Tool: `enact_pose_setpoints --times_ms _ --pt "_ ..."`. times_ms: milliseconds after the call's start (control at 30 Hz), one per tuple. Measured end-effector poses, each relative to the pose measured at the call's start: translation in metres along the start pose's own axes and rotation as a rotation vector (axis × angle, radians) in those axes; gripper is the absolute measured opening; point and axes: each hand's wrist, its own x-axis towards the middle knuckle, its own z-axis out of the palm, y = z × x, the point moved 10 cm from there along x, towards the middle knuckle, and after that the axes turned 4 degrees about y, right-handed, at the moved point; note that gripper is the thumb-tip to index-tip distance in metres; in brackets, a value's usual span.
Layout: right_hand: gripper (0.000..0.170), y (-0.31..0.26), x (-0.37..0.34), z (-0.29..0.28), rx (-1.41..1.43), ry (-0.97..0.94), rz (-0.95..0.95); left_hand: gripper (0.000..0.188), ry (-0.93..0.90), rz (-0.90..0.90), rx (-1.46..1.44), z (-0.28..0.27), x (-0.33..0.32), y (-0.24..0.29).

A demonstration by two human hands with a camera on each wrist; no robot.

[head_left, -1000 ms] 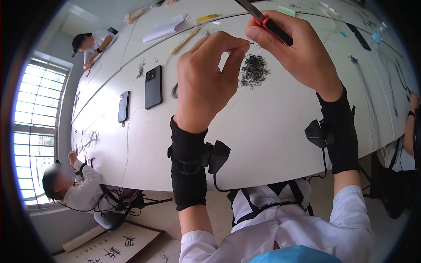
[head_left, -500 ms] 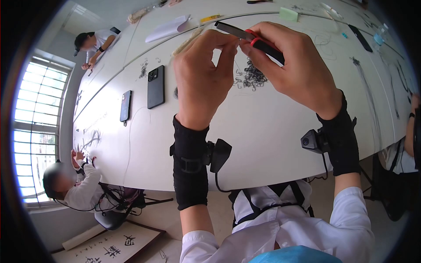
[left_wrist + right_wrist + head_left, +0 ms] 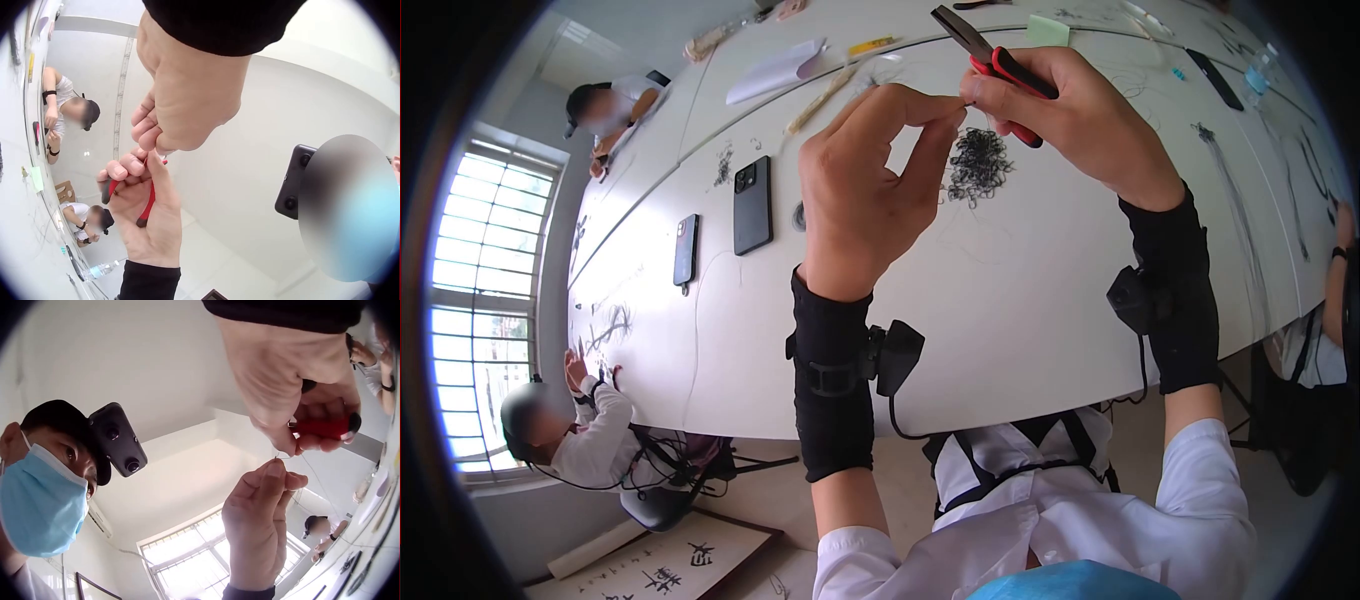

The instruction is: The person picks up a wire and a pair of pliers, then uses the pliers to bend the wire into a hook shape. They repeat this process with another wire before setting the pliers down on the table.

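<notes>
Between its thumb and index finger, my left hand (image 3: 862, 185) pinches a short thin dark wire (image 3: 279, 457), mostly hidden by the fingertips. My right hand (image 3: 1095, 125) holds a pair of pliers (image 3: 966, 34) with red and black handles, their nose pointing up and to the left, away from the wire. The handles are spread apart in the palm in the left wrist view. The right thumb and index fingertips meet the left fingertips at the wire. Below the hands, a pile of small bent black wire pieces (image 3: 980, 165) lies on the white table (image 3: 1000, 320).
Two phones (image 3: 752, 205) lie left of my left hand, with a small coil (image 3: 799, 217) beside it. Farther back are white paper (image 3: 775, 72), a yellow tool (image 3: 872, 45) and a green note (image 3: 1048, 31). Long dark wires (image 3: 1240, 215) lie on the right. Other people sit around the table.
Half a second ago the pliers' nose lay over the left fingertips; it has since swung up and away, and the handles have spread. The left hand keeps its pinch.
</notes>
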Motion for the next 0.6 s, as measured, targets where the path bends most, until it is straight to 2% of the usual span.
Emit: enact_pose_setpoints --times_ms 233,333,433,533,600 --pt "0.033 0.014 -0.005 0.016 0.085 -0.141 0.164 0.009 0.084 -0.073 -0.112 -0.003 -0.001 -0.014" --pt "0.037 0.009 0.000 0.019 0.295 -0.063 -0.014 0.008 0.206 -0.161 -0.254 -0.009 0.000 -0.023" --pt "0.031 0.007 -0.004 0.037 0.509 -0.187 0.075 0.008 0.273 -0.193 -0.338 -0.011 -0.001 -0.033" --pt "0.030 0.000 -0.005 0.044 0.627 -0.191 0.064 0.009 0.235 -0.394 -0.535 -0.005 -0.008 -0.054" --pt "0.030 0.002 -0.004 0.044 0.612 -0.161 0.049 0.009 0.216 -0.507 -0.780 0.004 -0.012 -0.056"
